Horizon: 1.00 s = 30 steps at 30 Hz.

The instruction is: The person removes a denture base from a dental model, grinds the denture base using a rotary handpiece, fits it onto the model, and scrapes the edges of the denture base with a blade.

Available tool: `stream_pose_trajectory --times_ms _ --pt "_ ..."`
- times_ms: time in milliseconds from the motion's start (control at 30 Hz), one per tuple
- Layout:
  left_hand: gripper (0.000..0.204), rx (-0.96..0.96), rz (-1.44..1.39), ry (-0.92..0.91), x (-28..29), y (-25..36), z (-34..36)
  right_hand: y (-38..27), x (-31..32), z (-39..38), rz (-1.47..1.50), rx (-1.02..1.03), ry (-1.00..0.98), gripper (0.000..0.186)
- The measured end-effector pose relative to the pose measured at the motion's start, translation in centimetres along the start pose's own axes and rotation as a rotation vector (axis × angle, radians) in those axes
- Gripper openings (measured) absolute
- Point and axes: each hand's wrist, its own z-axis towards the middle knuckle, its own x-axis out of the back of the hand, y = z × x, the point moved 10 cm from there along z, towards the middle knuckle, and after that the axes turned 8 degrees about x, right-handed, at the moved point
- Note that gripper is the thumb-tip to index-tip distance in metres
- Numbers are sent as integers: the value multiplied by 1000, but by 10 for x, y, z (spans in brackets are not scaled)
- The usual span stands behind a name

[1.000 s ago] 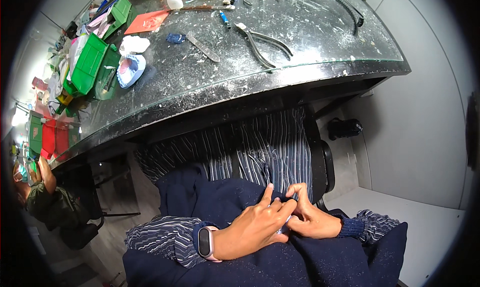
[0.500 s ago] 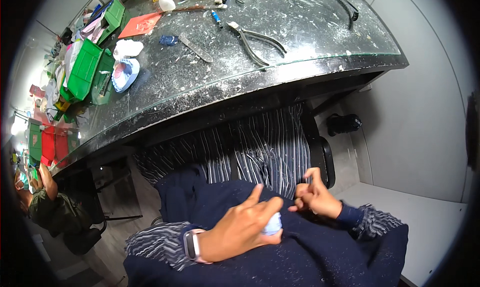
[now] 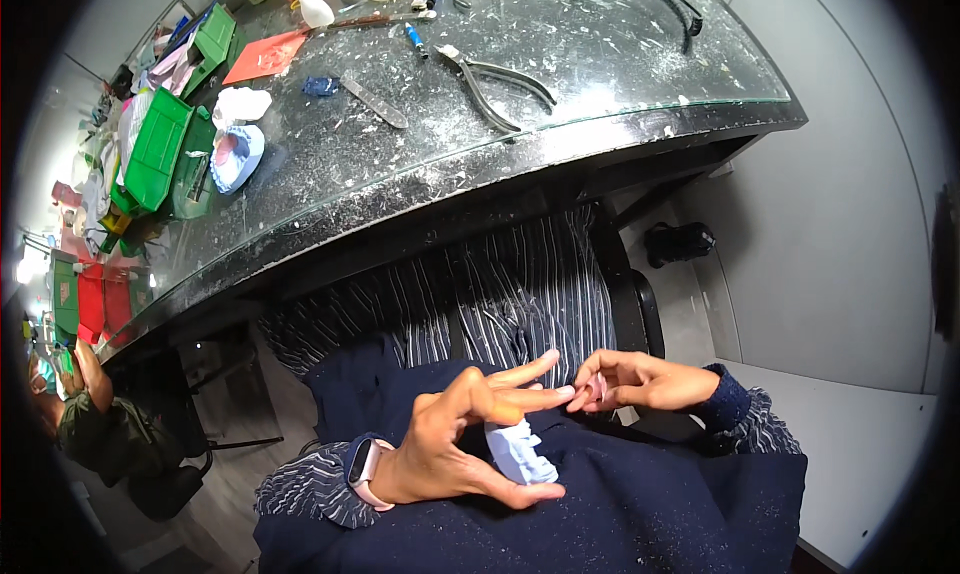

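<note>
A pale blue dental cast (image 3: 518, 454) sits in my left hand (image 3: 432, 459), between the thumb and the bent fingers, above my dark blue apron. Two fingers of this hand reach toward my right hand (image 3: 655, 382). My right fingers pinch a small pink piece (image 3: 597, 388), partly hidden by them; its exact kind is unclear. The left fingertips meet or nearly meet the right ones beside this piece.
On the black, scuffed bench (image 3: 330, 164) lie pliers (image 3: 480, 86), a flat metal strip (image 3: 374, 104), an orange-red sheet (image 3: 264, 58) and another blue cast (image 3: 237, 160). Green bins (image 3: 158, 146) stand at the left. Farther left sits another person (image 3: 115, 434). A grey wall (image 3: 850, 174) bounds the right.
My right hand has turned and come nearer my left, and the pink piece now shows in its fingers. My left fingers have opened out, so more of the cast shows. The view has shifted slightly.
</note>
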Motion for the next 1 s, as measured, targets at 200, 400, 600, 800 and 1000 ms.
stream_pose_trajectory --times_ms 200,400,600,800,1000 --pt "72 0 -122 -5 13 8 -1 -25 3 3 -12 16 56 31" --pt "76 -50 -84 3 25 15 5 -83 -5 12 -174 143 166 33" --pt "62 -185 -94 309 79 28 7 -153 -16 21 -339 425 325 24" --pt "38 -222 461 611 148 46 36 -203 -45 39 -641 660 270 22" --pt "32 -86 910 603 157 42 64 -222 -60 55 -660 791 79 27"
